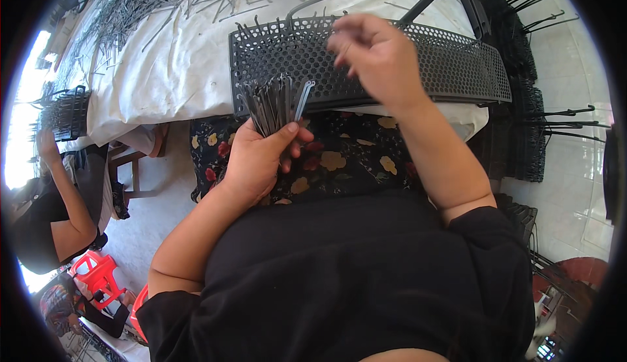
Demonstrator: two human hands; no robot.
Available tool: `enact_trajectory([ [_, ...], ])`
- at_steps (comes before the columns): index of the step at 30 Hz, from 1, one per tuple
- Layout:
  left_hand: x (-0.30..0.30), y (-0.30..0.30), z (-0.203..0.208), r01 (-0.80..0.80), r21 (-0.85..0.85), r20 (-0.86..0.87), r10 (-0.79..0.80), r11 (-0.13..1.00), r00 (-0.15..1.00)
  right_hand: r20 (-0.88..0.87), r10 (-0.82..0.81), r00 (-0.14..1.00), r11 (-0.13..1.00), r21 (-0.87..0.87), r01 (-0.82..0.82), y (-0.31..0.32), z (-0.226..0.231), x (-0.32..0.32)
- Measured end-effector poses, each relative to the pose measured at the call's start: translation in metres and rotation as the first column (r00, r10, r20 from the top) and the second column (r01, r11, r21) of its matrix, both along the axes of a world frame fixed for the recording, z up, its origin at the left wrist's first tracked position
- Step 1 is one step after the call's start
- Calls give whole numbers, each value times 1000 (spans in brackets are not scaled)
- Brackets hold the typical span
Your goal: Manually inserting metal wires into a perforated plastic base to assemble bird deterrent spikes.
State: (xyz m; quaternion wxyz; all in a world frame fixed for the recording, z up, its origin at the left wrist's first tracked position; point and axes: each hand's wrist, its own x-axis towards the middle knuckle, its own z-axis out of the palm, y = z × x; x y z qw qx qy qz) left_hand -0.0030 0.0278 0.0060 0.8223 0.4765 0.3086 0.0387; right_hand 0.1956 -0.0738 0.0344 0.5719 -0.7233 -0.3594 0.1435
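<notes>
My left hand (261,156) is closed around a bundle of thin dark metal hooks (264,104), their small looped ends pointing up. A few lighter ones (304,97) lean apart at the bundle's right side. Beyond it, a black perforated metal rack (287,51) lies across the table edge, with several thin hooks (258,25) standing along its far rim. Over the rack's middle hovers my right hand (379,58), its fingers loosely bent and apart, slightly blurred. I make out nothing in it.
Loose metal rods (176,2) are heaped across the white table cover (157,81). At the right stand stacked black racks (526,127) with hooks jutting out. A co-worker (65,212) handles a dark basket (68,114) at the left. Behind is a red stool (98,277). Flowered cloth (333,159) covers my lap.
</notes>
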Motion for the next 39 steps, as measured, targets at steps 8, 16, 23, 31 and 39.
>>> enact_trajectory([
  [8,3,-5,3,-19,-83,54,24,996,998,-521,260,813,960,48,-276,-12,2,-37],
  [16,3,-8,5,-49,-66,18,51,997,999,-599,238,765,967,75,-242,-13,-2,-44],
  [23,3,-8,3,-74,-52,18,75,996,997,-521,188,833,979,33,-201,-13,-7,-46],
  [31,0,-5,6,-62,-49,-5,61,997,998,-533,219,817,967,229,-110,-20,20,6],
  [39,1,-1,2,3,-29,-108,-6,1000,994,-154,-178,972,877,422,228,-40,-7,98],
])
